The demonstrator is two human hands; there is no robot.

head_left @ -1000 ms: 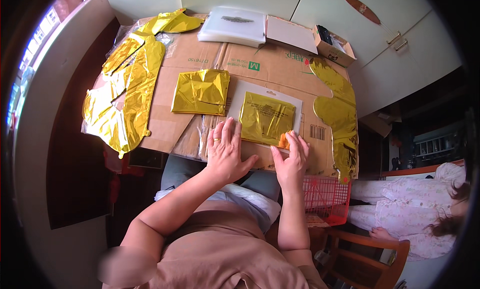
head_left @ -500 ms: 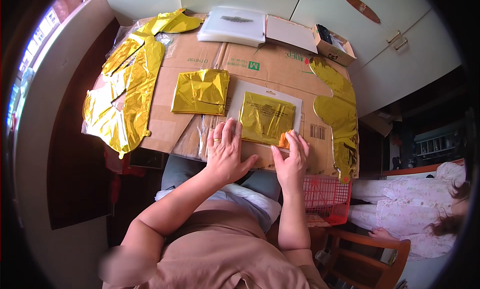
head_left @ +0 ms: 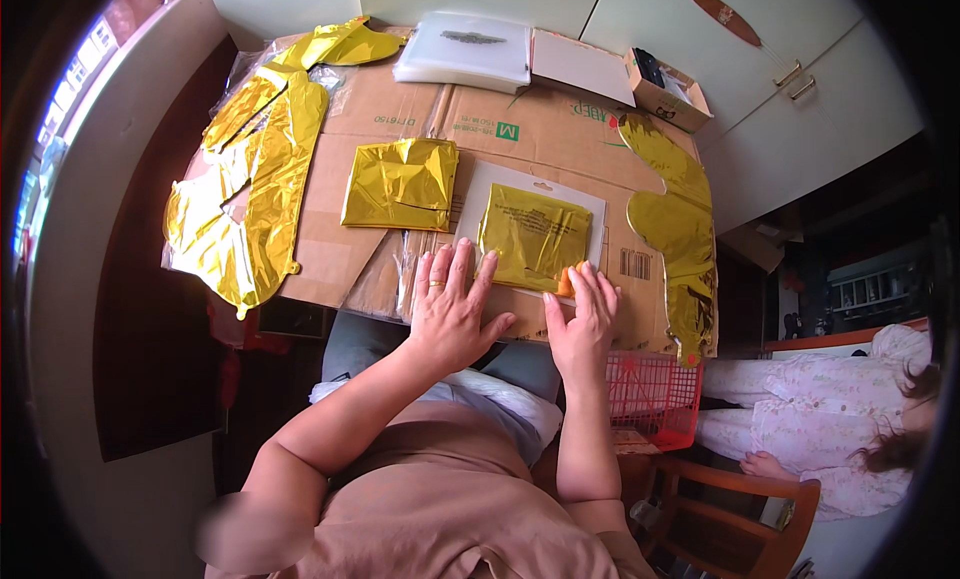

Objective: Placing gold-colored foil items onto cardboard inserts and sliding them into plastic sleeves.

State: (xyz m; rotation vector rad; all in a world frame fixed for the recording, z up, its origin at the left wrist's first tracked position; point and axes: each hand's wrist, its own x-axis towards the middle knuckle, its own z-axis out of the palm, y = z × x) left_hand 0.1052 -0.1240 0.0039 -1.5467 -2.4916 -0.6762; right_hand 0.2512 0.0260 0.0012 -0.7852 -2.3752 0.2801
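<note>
A folded gold foil balloon (head_left: 535, 234) lies flat on a white card backing (head_left: 474, 194) with a hang hole at its top edge. My left hand (head_left: 452, 304) rests palm down at the card's lower left, fingers stretched and spread, with a ring on one finger. At the lower right corner, my right hand (head_left: 585, 324) lies with its fingers extended and its thumb apart. A small orange piece (head_left: 567, 282) shows at its fingertips; I cannot tell whether it is worn or loose. Another folded gold foil packet (head_left: 402, 184) sits to the left.
Cardboard (head_left: 400, 99) covers the table. Unfolded gold foil balloons lie at the left (head_left: 275, 179) and right (head_left: 675, 209). Behind are a stack of clear sleeves (head_left: 465, 54) and a small box (head_left: 668, 91). A red basket (head_left: 655, 404) and another person (head_left: 830, 419) are at the right.
My left hand's fingers have spread a little wider and shifted slightly. The right hand and the foil balloon stay almost in place.
</note>
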